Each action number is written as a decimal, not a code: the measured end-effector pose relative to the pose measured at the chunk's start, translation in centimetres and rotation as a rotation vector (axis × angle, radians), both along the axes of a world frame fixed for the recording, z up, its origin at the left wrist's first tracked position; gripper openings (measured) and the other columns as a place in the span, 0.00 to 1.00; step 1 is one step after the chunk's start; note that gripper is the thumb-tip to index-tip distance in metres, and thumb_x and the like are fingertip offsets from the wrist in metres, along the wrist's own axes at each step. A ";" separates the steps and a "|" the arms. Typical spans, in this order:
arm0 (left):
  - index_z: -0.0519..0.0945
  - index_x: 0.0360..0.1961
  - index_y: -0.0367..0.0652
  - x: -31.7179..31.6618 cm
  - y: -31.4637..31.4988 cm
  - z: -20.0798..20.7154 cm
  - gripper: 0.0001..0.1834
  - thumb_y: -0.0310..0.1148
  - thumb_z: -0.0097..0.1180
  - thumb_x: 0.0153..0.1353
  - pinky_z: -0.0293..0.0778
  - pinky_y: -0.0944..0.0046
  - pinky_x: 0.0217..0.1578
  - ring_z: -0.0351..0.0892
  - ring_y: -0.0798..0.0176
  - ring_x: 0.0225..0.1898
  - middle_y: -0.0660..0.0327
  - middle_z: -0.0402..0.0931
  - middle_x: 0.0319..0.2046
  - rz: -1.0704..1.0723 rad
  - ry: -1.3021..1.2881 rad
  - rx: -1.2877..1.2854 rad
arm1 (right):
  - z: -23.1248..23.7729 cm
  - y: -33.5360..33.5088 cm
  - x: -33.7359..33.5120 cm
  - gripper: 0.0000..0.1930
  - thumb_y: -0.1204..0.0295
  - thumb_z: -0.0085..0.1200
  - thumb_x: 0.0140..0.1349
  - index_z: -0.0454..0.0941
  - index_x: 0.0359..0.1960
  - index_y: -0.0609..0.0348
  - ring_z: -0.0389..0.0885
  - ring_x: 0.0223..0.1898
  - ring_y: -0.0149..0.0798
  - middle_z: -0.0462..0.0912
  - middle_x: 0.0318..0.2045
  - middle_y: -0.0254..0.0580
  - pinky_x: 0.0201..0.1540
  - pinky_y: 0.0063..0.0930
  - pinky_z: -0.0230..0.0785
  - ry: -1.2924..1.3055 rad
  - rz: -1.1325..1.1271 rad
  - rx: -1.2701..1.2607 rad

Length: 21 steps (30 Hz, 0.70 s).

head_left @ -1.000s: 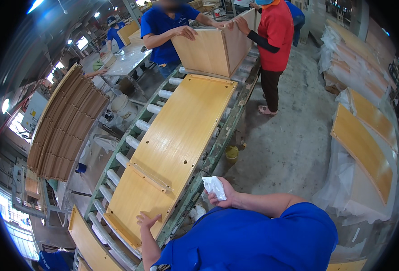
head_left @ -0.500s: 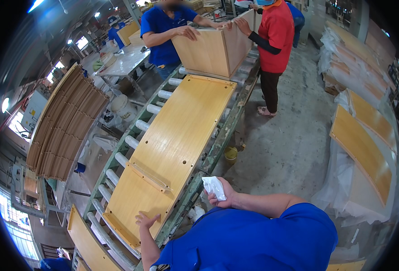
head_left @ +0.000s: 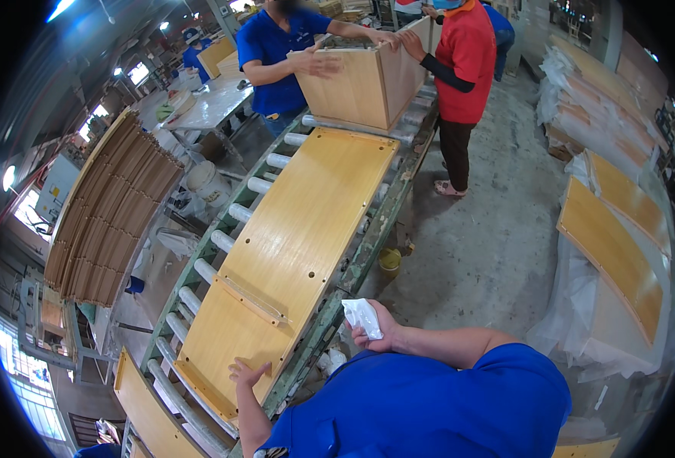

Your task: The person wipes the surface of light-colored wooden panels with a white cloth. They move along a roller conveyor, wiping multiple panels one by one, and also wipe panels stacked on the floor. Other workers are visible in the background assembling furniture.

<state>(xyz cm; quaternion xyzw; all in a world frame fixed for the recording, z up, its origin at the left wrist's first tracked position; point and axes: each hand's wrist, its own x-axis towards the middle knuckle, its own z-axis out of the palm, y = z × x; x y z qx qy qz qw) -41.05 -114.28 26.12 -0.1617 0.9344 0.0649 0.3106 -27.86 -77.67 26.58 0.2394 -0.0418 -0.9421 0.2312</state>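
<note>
My left hand (head_left: 249,372) rests with fingers spread at the near end of a long yellowish wooden panel (head_left: 291,221). Small dark holes dot this panel, and a wooden strip (head_left: 252,301) runs across it near my hand. The panel lies flat on a roller conveyor (head_left: 223,241). Off the conveyor's right side, in front of my body, my right hand (head_left: 377,324) is closed around a crumpled white packet (head_left: 362,317), perhaps plastic or cloth. Part of the packet is hidden by the fingers.
Beyond the panel, a person in blue (head_left: 282,57) and a person in red (head_left: 463,61) hold an upright wooden box (head_left: 345,88) on the rollers. Stacked brown boards (head_left: 112,214) stand left. Wrapped panels (head_left: 612,252) lie right. A yellow bucket (head_left: 390,259) sits beside the conveyor.
The person in blue has shifted one hand across the box's front face, and it is blurred. My hands, the packet and the long panel stay where they were.
</note>
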 end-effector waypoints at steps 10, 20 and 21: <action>0.32 0.68 0.43 0.2 0.0 0.2 0.74 0.71 0.63 0.31 0.37 0.42 0.66 0.25 0.32 0.68 0.40 0.24 0.68 -0.002 0.007 0.002 | 0.0 -0.2 0.1 0.23 0.46 0.42 0.60 0.71 0.44 0.52 0.67 0.22 0.31 0.73 0.33 0.41 0.19 0.21 0.54 -0.006 -0.005 0.011; 0.32 0.68 0.42 0.3 0.1 0.2 0.74 0.71 0.62 0.31 0.37 0.42 0.66 0.25 0.31 0.68 0.39 0.25 0.68 0.000 0.007 0.011 | -0.1 -0.2 0.3 0.24 0.46 0.42 0.60 0.71 0.44 0.53 0.66 0.22 0.31 0.73 0.33 0.41 0.19 0.21 0.54 -0.003 -0.008 0.036; 0.32 0.68 0.42 0.2 0.1 0.2 0.74 0.71 0.62 0.31 0.37 0.42 0.66 0.25 0.31 0.68 0.39 0.25 0.68 -0.004 0.007 0.006 | -0.2 -0.2 0.3 0.24 0.46 0.42 0.60 0.71 0.44 0.53 0.66 0.22 0.31 0.73 0.33 0.41 0.19 0.21 0.54 0.001 -0.010 0.037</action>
